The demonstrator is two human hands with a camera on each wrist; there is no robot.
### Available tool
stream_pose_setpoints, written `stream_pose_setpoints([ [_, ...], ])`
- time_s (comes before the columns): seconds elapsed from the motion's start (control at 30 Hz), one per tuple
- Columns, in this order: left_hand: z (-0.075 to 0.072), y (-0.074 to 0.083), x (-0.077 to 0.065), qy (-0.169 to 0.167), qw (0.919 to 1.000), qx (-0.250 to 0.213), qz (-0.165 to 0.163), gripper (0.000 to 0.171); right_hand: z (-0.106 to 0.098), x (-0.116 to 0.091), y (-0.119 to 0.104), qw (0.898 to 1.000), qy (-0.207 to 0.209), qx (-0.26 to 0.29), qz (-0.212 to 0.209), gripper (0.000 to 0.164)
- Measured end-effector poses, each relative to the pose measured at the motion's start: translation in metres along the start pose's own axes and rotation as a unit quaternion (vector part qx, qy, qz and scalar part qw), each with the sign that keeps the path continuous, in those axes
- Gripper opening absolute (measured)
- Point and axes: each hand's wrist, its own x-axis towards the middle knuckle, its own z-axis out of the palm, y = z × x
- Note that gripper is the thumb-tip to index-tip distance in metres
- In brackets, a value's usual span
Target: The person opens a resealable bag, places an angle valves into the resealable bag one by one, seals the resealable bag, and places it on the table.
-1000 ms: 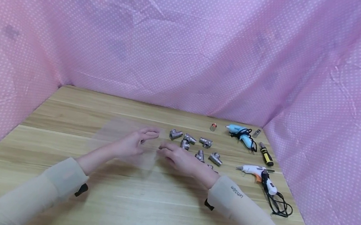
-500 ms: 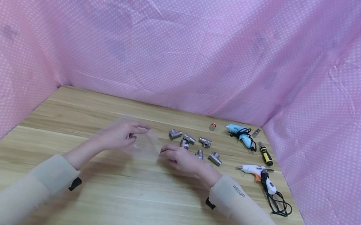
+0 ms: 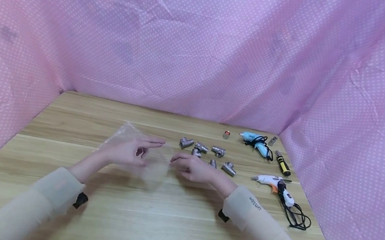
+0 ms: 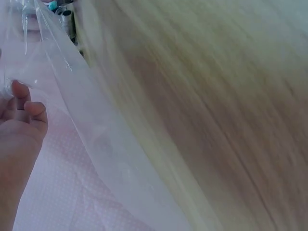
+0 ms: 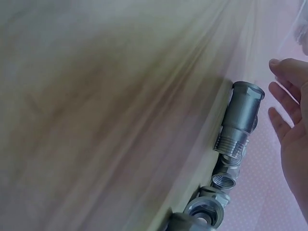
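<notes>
A clear plastic bag (image 3: 156, 167) spans the space between my two hands, over the middle of the table. My left hand (image 3: 126, 153) is at the bag, index finger stretched out toward the right and the lower fingers curled. In the left wrist view, plastic gathers at the curled fingertips of the left hand (image 4: 24, 115). At the bag's right edge, my right hand (image 3: 192, 167) pinches with thumb and bent fingers. Metal tee fittings (image 3: 229, 168) lie just beyond and right of that hand; several threaded fittings (image 5: 240, 113) show beside it in the right wrist view.
To the right lie a white hot glue gun (image 3: 269, 180) with a coiled black cord, a blue glue gun (image 3: 256, 139) and a yellow-black screwdriver (image 3: 283, 164). A small metal part (image 3: 226, 135) stands farther back. Pink dotted cloth (image 3: 193, 49) walls the table (image 3: 71, 122).
My left hand moved left, then slightly back right, and the bag shifted with it, its far left corner now raised. The right hand stayed nearly in place; the fittings and tools have not moved.
</notes>
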Motion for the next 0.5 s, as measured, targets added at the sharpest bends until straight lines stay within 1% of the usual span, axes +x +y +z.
stream_pose_setpoints([
  [0.03,0.002,-0.001,0.0,-0.008,0.9997,-0.024,0.003,0.078,0.0,-0.001,0.0,1.0,-0.006,-0.002,0.008,0.039],
  [0.13,0.005,-0.001,0.002,-0.007,0.9989,-0.045,0.008,0.079,0.001,-0.003,0.0,0.999,-0.019,-0.005,0.026,0.04],
  [0.2,0.006,-0.002,0.004,-0.011,0.9978,-0.066,0.004,0.079,0.0,-0.005,0.0,0.999,-0.023,-0.009,0.029,0.042],
  [0.27,0.007,-0.002,0.006,-0.013,0.9965,-0.082,-0.009,0.08,-0.002,-0.007,0.0,0.999,-0.02,-0.007,0.026,0.043],
  [0.33,0.009,-0.002,0.008,-0.013,0.9951,-0.095,-0.025,0.081,-0.006,-0.01,-0.001,1.0,-0.006,-0.006,0.015,0.043],
  [0.43,0.011,-0.002,0.011,-0.011,0.9913,-0.124,-0.045,0.08,-0.014,-0.017,-0.001,1.0,0.029,-0.006,-0.009,0.041],
  [0.5,0.012,-0.002,0.012,-0.008,0.9895,-0.135,-0.052,0.079,-0.019,-0.023,0.001,0.999,0.044,-0.012,-0.005,0.039],
])
